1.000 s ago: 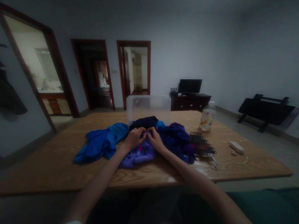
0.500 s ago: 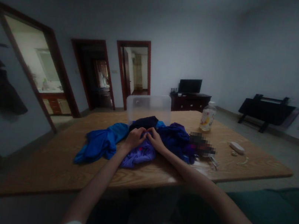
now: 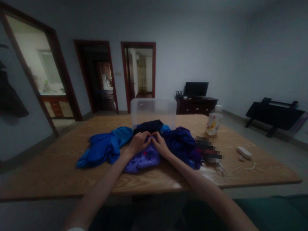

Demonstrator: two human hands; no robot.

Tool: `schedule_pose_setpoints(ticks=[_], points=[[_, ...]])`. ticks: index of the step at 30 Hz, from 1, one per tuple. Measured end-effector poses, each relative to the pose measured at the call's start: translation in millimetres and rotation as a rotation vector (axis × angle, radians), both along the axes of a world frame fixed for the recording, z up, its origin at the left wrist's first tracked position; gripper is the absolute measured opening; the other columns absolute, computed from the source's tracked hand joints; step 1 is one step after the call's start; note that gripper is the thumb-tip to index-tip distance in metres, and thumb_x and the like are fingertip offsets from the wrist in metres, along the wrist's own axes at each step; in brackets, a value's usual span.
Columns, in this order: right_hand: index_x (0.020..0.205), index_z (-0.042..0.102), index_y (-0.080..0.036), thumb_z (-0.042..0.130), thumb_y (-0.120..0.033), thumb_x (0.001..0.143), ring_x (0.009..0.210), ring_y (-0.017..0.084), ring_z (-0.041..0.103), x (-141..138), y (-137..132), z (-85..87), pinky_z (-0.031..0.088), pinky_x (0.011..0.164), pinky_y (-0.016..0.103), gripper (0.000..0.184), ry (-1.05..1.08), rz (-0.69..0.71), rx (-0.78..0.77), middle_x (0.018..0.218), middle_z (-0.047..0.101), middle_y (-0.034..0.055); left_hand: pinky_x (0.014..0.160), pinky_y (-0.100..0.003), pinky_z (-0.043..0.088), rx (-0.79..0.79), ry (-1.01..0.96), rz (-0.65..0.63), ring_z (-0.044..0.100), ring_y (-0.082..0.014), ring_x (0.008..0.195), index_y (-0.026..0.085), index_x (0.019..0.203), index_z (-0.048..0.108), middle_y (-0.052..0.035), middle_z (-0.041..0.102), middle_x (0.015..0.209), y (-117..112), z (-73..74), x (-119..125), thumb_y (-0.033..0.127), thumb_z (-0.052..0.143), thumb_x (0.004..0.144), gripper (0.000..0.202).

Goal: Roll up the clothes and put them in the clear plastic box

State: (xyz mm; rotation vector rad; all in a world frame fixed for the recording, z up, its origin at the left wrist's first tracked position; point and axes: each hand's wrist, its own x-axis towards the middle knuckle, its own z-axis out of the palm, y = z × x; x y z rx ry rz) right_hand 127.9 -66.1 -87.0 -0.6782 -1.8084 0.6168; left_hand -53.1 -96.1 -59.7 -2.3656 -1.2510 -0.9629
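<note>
My left hand [image 3: 139, 143] and my right hand [image 3: 160, 144] meet fingertip to fingertip over a crumpled light-purple garment [image 3: 143, 161], both pinching its upper edge. A small pink-red spot shows on the cloth just below the fingers. To the left lies a bright blue garment [image 3: 102, 148], spread loosely. Behind my hands is a dark navy cloth [image 3: 149, 125], and a dark purple-blue garment [image 3: 180, 144] is heaped beside my right hand. Exactly what kind of garment each one is cannot be made out.
A clear plastic bin [image 3: 155, 110] stands behind the clothes on the wooden table [image 3: 59, 170]. Farther right are a clear bottle [image 3: 213, 120] with a printed pattern, a white case [image 3: 243, 152] and small loose items. A green seat [image 3: 286, 216] is at lower right.
</note>
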Motion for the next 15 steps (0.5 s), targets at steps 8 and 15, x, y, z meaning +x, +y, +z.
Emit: schedule_pose_setpoints(ticks=[8, 15], points=[[0.106, 0.057, -0.022, 0.05, -0.036, 0.096, 0.099, 0.023, 0.064, 0.0, -0.5, 0.3, 0.048, 0.09, 0.035, 0.019, 0.002, 0.015, 0.006, 0.103, 0.066, 0.0049, 0.086, -0.034, 0.05, -0.012, -0.005, 0.007, 0.065, -0.0215, 0.091, 0.021, 0.109, 0.062, -0.0054, 0.072, 0.102, -1.3, 1.2, 1.0, 0.028, 0.054, 0.102, 0.012], [0.105, 0.058, -0.022, 0.05, -0.036, 0.095, 0.098, 0.022, 0.064, -0.1, 0.2, 0.8, 0.049, 0.092, 0.035, 0.019, -0.009, 0.025, -0.005, 0.102, 0.066, 0.0043, 0.084, -0.034, 0.05, -0.018, -0.004, 0.013, 0.065, -0.0217, 0.089, 0.021, 0.108, 0.062, -0.0056, 0.072, 0.1, -0.8, 0.8, 0.7, 0.028, 0.054, 0.102, 0.012]])
